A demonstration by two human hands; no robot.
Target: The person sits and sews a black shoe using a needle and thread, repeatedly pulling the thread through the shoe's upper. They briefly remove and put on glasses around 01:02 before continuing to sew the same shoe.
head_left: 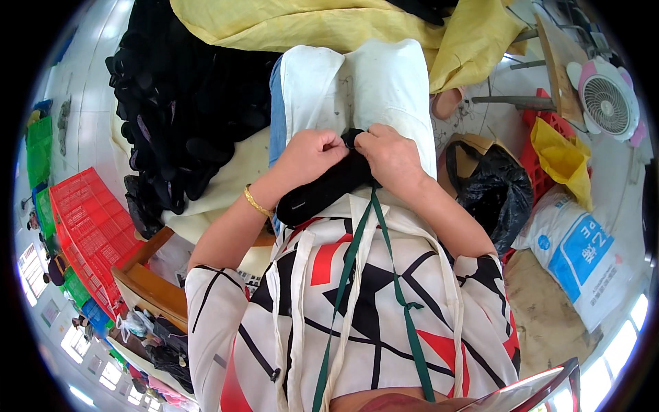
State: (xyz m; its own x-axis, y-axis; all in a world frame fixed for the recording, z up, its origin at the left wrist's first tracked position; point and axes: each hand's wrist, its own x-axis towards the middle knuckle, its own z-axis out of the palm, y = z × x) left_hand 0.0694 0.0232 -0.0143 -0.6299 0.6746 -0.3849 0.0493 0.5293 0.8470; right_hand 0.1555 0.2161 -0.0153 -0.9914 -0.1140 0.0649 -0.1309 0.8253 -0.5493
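A long, soft black shoe-shaped piece (305, 199) lies slanted across my lap, its rounded end toward my left forearm. My left hand (317, 152) has its fingers closed in a pinch at the far end of the piece. Close beside it, my right hand (390, 154) pinches the same dark end from the right. Whatever fine part lies between the fingertips is too small to make out. Under both hands a white apron (391, 82) covers my thighs. From my neck a green cord (350, 275) runs down to the piece; its lower end is hidden.
A large heap of similar black pieces (199, 103) rises at the left. Yellow sheeting (309, 27) spreads ahead. Red crates (89, 233) and a wooden chair (154, 281) stand left. On the right are a black plastic bag (498, 199), a white sack (576, 254) and a fan (607, 99).
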